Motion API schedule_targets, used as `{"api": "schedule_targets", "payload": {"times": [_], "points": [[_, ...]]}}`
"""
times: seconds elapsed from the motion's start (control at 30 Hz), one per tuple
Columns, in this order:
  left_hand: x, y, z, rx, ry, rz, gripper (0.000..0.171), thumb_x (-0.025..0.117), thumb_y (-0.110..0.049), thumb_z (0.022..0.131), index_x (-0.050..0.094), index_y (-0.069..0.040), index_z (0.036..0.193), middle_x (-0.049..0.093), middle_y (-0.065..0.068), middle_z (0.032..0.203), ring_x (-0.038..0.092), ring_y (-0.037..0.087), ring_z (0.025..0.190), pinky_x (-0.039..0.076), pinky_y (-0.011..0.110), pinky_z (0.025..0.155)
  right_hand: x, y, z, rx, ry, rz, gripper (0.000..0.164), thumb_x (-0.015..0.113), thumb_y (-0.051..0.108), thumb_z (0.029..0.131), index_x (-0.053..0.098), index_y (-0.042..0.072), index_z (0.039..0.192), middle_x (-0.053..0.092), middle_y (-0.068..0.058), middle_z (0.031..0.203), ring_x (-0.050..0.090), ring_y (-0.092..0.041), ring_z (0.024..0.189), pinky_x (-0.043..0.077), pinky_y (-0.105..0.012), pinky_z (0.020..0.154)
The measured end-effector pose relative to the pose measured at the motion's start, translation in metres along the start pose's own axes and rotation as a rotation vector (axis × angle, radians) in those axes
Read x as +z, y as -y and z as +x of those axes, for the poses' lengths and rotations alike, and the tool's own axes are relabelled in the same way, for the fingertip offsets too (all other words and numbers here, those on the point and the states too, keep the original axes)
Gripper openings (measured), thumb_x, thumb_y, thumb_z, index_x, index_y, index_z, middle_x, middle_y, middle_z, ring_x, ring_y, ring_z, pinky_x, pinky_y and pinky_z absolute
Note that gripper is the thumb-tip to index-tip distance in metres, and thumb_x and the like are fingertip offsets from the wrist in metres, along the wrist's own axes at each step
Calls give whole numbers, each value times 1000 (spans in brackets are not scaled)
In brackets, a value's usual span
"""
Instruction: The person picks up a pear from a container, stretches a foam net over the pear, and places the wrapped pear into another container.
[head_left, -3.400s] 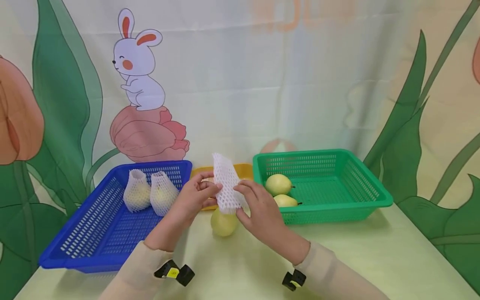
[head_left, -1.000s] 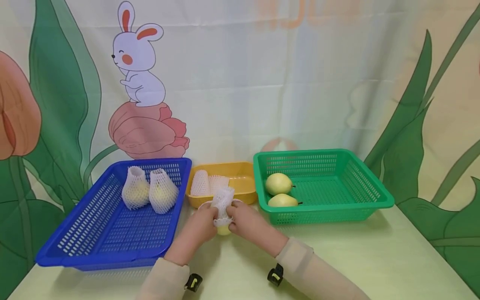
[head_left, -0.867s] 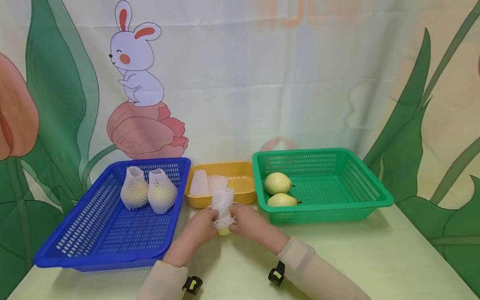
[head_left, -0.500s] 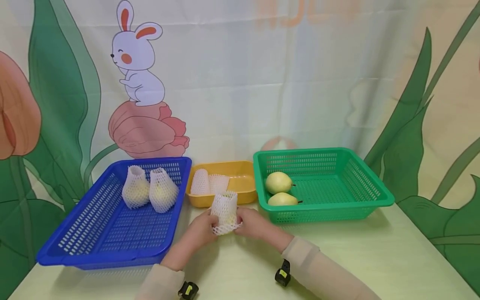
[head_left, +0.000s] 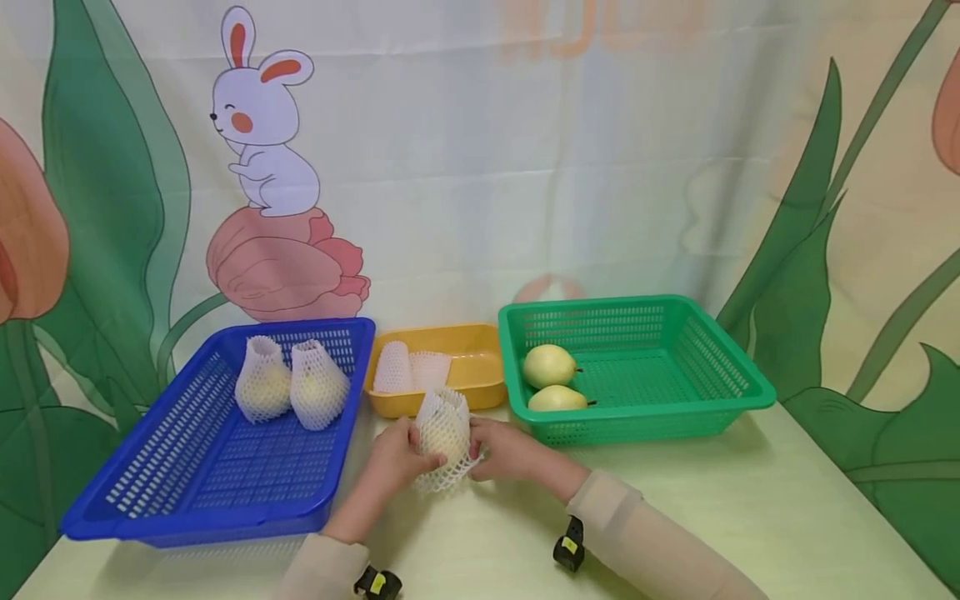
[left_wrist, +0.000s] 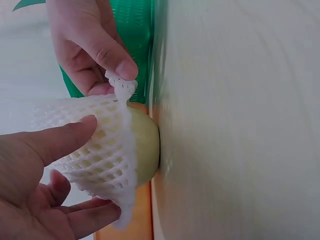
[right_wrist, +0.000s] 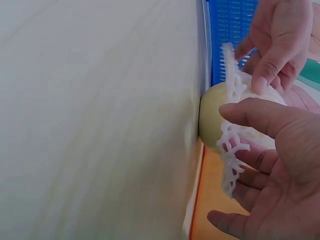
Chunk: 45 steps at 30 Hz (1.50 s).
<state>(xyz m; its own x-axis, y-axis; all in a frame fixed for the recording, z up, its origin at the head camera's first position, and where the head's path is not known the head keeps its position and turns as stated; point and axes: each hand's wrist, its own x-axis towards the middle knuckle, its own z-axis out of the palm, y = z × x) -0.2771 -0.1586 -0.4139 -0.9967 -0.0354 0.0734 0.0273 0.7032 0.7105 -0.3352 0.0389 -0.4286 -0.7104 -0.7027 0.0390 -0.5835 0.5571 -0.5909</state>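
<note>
A pear [left_wrist: 145, 147] stands on the table with a white foam net sleeve [head_left: 444, 425] pulled over most of it; its yellow-green base shows below the flared hem in both wrist views. My left hand [head_left: 396, 454] grips the netted pear from the left, thumb across the mesh and other fingers around the far side near the hem. From the right, my right hand [head_left: 506, 450] pinches the hem of the sleeve between thumb and fingers, as the left wrist view shows. The sleeve's narrower mouth points up.
To the left, a blue basket [head_left: 247, 500] holds two netted pears [head_left: 318, 387]. Behind my hands, a yellow tray [head_left: 480, 367] contains foam net sleeves [head_left: 393, 368]. On the right, a green basket [head_left: 645, 408] holds two bare pears [head_left: 550, 367].
The sleeve was first held flat above the pear, then fitted over its top. It has since been drawn down and widened around the pear, with my hands moving lower along it.
</note>
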Motion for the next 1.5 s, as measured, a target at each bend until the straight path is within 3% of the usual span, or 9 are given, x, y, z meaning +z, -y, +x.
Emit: {"api": "schedule_targets", "payload": {"times": [0.13,0.37,0.5,0.67,0.83,0.93,1.13,1.37,1.5], "points": [[1,-1,2,-34,-21,-25,53,89,-7,74,44,2,99,53,15,86,53,29,82,47,38,72,1,-1,2,-17,-6,-24,16,79,3,79,63,1,81,54,-24,150,56,-35,131,50,-29,88],[3,-1,3,41,-9,9,88,88,3,71,38,15,142,61,37,127,61,50,119,49,60,106,1,1,2,38,32,-20,18,80,5,79,64,-1,86,62,-23,138,59,-29,117,49,-30,90],[4,-1,3,82,21,49,80,88,3,69,45,17,136,63,35,126,61,49,119,48,59,107,2,3,1,38,13,-44,20,80,7,78,63,0,86,63,-15,116,53,-21,97,46,-27,83],[5,-1,5,54,48,25,85,88,2,69,40,18,138,59,36,129,59,49,122,46,60,110,1,5,0,32,-7,-93,20,80,10,77,62,2,83,63,-10,105,49,-21,96,40,-28,86],[5,-3,6,28,71,-7,91,87,3,70,34,20,142,53,39,135,54,51,128,42,60,114,0,4,0,91,30,-46,22,79,8,79,61,2,90,57,-4,85,46,-16,82,37,-25,74],[3,-6,7,48,90,-16,98,88,3,70,28,20,146,52,40,137,54,52,129,42,61,114,0,6,-3,144,32,-22,28,79,8,82,60,2,102,64,-8,94,48,-16,79,44,-27,71],[1,-12,7,55,90,-36,102,87,-13,78,21,17,151,49,41,142,53,52,131,42,63,114,0,14,-12,200,39,-125,47,81,12,84,58,0,124,70,-18,121,67,-25,97,57,-41,91],[5,-15,12,64,13,-60,97,89,-15,77,31,16,149,49,37,145,52,51,133,41,62,115,-5,30,-26,212,137,-231,40,83,17,83,66,3,117,72,-13,120,67,-29,113,54,-40,101],[7,-15,14,64,-11,-75,94,90,-13,75,35,16,146,53,35,141,55,49,130,43,61,114,-7,37,-31,206,167,-263,33,82,19,83,68,5,110,74,-11,112,68,-26,106,55,-35,95]]}}
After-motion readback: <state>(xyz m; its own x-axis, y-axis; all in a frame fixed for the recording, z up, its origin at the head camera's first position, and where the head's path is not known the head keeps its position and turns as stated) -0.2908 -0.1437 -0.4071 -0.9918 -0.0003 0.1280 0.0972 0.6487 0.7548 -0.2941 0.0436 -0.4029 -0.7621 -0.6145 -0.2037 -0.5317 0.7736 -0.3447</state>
